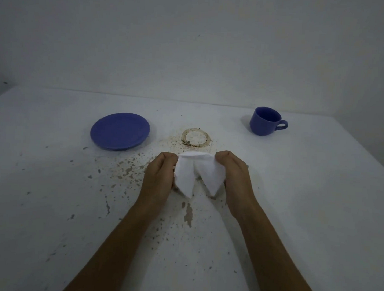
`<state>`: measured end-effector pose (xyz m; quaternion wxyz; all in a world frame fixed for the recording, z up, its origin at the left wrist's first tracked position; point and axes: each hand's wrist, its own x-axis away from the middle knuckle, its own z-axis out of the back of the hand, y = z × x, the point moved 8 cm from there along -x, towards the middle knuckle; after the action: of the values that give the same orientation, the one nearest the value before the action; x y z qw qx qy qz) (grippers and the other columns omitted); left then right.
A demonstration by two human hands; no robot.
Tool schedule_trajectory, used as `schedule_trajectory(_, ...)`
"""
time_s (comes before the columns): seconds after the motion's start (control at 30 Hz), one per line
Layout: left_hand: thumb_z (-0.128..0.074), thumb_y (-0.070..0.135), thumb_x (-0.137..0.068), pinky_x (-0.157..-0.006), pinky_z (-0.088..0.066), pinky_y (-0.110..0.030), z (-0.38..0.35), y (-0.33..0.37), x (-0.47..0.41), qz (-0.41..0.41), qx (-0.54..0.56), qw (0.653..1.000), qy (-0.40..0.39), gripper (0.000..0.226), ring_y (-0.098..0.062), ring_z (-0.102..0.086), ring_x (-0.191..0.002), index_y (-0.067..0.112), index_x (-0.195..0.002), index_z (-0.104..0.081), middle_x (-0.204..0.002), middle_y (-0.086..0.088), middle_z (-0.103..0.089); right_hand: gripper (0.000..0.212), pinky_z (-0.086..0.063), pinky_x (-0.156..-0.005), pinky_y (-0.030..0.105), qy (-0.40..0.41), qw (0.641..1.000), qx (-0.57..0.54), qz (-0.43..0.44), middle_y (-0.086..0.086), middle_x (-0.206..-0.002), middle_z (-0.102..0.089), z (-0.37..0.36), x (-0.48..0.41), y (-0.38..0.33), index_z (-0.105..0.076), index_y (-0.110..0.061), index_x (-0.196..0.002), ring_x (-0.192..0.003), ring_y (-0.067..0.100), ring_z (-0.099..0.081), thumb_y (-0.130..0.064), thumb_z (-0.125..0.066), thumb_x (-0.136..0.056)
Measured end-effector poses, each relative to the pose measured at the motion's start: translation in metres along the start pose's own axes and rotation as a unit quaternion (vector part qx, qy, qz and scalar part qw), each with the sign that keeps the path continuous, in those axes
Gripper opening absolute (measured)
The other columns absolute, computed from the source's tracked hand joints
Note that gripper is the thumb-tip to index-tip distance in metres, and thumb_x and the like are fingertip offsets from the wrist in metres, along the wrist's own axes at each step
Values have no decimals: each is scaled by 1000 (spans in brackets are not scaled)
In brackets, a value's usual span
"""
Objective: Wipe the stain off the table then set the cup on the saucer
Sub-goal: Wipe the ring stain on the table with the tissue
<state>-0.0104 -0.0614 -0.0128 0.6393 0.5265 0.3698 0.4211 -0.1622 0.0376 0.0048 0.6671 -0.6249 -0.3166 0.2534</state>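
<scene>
Stain (195, 137) ring unwiped | tissue (196, 174) pinched by both hands | cup (265, 121) off saucer (120, 131)

- Left hand (160, 177) curled, fingers pinched closed (knuckles up), forearm reaching in from the tabletop's near edge.
- Right hand (233, 180) mirrors it, likewise pinched, close beside.

Both forearms run off the bottom edge, so elbows and everything above them stay out of view. The fingertips of the left hand (161, 177) and the right hand (233, 180) are tucked behind the white tissue (196, 174), so how each grip pinches it cannot be made out. The tissue covers the desk (316, 194) directly beneath it. The desk's left, right and near edges are cut off. The inside bottom of the cup (264, 122) is too dark to read.
</scene>
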Motion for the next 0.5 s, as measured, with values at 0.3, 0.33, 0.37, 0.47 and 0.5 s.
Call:
schedule_trajectory(0.3,-46,23,-98,-51,-40,-11,1,10,5,-13,-1,1000,-14,28,1,-52,-61,2,-89,-62,-82,-8,-62,78,-46,-100,40,-75,993,-4,-91,-14,-117,-58,-15,-2,17,-54,-26,-118,-106,16,-58,-72,-64,-55)
schedule_trajectory(0.33,-49,25,-97,-51,-44,-13,0,10,5,-1,20,1000,-24,25,-3,-57,-66,8,-90,-65,-84,-7,-65,81,-47,-100,42,-96,992,-7,-77,-11,-118,-61,-17,-3,18,-58,-23,-117,-106,17,-60,-70,-71,-52)
schedule_trajectory(0.37,-52,27,-95,-52,-47,-16,1,8,6,10,35,999,-26,22,-7,-61,-71,13,-90,-67,-86,-4,-67,75,-49,-99,44,-112,990,-22,-82,-4,-120,-64,-19,-1,21,-61,-22,-115,-108,20,-61,-63,-76,-54)
schedule_trajectory(0.47,-54,29,-94,-62,-48,-21,5,8,5,19,16,1000,2,16,-7,-62,-82,21,-95,-68,-93,10,-68,40,-54,-92,42,-154,976,-61,-140,10,-113,-68,-28,3,37,-66,-14,-109,-105,26,-64,-32,-77,-75)
schedule_trajectory(0.5,-54,30,-94,-64,-46,-21,7,8,5,11,3,1000,18,16,-3,-61,-83,23,-97,-67,-94,15,-66,33,-54,-91,42,-156,974,-58,-153,12,-112,-69,-28,2,39,-66,-12,-109,-105,28,-64,-27,-73,-80)
